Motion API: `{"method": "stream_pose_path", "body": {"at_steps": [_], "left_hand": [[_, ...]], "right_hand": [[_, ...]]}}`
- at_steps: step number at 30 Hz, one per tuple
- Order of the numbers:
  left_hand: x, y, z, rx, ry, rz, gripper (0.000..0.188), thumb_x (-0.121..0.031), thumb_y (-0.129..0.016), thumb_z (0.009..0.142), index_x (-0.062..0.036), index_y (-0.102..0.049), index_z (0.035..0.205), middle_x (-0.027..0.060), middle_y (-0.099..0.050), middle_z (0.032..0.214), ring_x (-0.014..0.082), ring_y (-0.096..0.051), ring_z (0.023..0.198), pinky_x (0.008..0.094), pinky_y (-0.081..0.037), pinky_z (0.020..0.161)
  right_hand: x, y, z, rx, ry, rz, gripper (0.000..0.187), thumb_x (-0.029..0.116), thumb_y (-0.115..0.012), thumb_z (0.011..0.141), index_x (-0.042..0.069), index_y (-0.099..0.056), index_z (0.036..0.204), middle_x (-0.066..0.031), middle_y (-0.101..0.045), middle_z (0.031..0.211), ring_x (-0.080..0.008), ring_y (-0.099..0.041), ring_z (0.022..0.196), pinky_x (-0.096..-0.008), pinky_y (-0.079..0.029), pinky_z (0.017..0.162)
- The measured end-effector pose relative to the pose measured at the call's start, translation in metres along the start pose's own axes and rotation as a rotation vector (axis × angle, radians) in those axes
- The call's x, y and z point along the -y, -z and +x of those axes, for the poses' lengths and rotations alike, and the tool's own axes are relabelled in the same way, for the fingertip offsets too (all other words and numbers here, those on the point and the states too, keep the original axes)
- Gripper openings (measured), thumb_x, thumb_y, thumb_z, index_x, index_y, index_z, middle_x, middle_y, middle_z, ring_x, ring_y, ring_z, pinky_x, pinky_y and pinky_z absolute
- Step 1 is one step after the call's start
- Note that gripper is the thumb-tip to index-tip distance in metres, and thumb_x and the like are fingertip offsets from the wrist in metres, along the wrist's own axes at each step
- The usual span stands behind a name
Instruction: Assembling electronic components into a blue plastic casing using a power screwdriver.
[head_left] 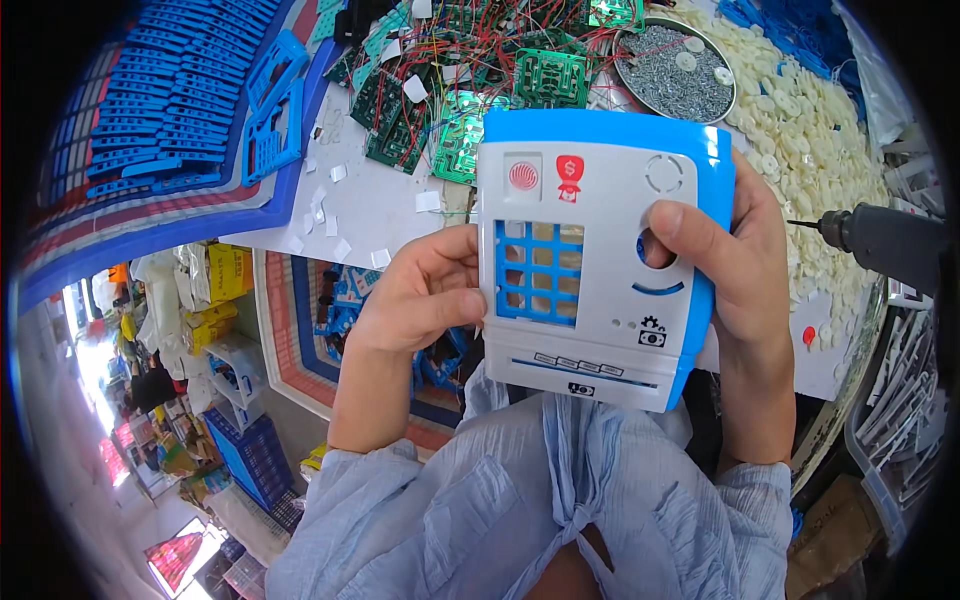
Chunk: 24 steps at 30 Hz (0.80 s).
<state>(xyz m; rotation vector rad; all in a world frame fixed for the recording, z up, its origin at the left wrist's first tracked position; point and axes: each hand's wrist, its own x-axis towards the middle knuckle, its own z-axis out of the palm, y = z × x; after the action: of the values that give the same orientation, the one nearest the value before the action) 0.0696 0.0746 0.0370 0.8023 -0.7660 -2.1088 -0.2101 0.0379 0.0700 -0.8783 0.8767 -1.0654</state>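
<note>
A blue-and-white toy cash-machine casing [610, 260] is held up in front of my chest, its printed white face toward me. Through the square opening in that face, a blue grid keypad frame [540, 275] shows. My left hand [430, 290] grips the left edge, thumb at the front and fingers partly hidden behind. On the opposite side, my right hand [735, 250] is closed around the blue edge. Its thumb lies over the face above a round hole, while its other fingers are mostly hidden behind the casing.
Beyond the casing lie green circuit boards [553, 78] with tangled wires and a round dish of small screws [670, 75]. Cream plastic discs [800, 150] are heaped at right, near a dark power screwdriver [890, 235]. Blue plastic frames [170, 110] fill a tray at left.
</note>
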Motion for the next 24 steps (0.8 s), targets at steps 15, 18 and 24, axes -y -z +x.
{"method": "stream_pose_path", "body": {"at_steps": [15,18,24], "left_hand": [[0.000,-0.011,0.008,-0.147,-0.028,0.336,0.032,-0.004,-0.072,0.091,0.0070,-0.061,0.120,0.0063,-0.071,0.101,0.0113,-0.067,0.086,0.0228,-0.054,0.078],[-0.001,-0.023,0.017,-0.220,-0.302,0.438,0.029,0.001,-0.074,0.086,0.0032,-0.065,0.114,0.0069,-0.070,0.102,0.0134,-0.066,0.092,0.0263,-0.052,0.077],[-0.021,0.009,0.066,-0.094,-1.006,1.586,0.034,0.004,-0.077,0.070,-0.0077,-0.072,0.101,0.0104,-0.069,0.110,0.0306,-0.066,0.095,0.0382,-0.053,0.082]], "right_hand": [[0.005,0.004,-0.005,-0.041,0.041,-0.128,0.047,0.018,-0.080,0.084,-0.004,-0.060,0.121,-0.0098,-0.071,0.094,-0.0124,-0.067,0.078,-0.0251,-0.054,0.072],[-0.002,0.018,0.000,0.045,0.235,-0.261,0.044,0.017,-0.079,0.083,-0.003,-0.062,0.118,-0.0145,-0.071,0.101,-0.0186,-0.068,0.092,-0.0302,-0.055,0.084],[0.012,0.054,0.005,0.294,0.887,-1.239,0.032,0.012,-0.077,0.076,0.006,-0.076,0.107,-0.0145,-0.071,0.122,-0.0396,-0.065,0.114,-0.0441,-0.053,0.095]]}}
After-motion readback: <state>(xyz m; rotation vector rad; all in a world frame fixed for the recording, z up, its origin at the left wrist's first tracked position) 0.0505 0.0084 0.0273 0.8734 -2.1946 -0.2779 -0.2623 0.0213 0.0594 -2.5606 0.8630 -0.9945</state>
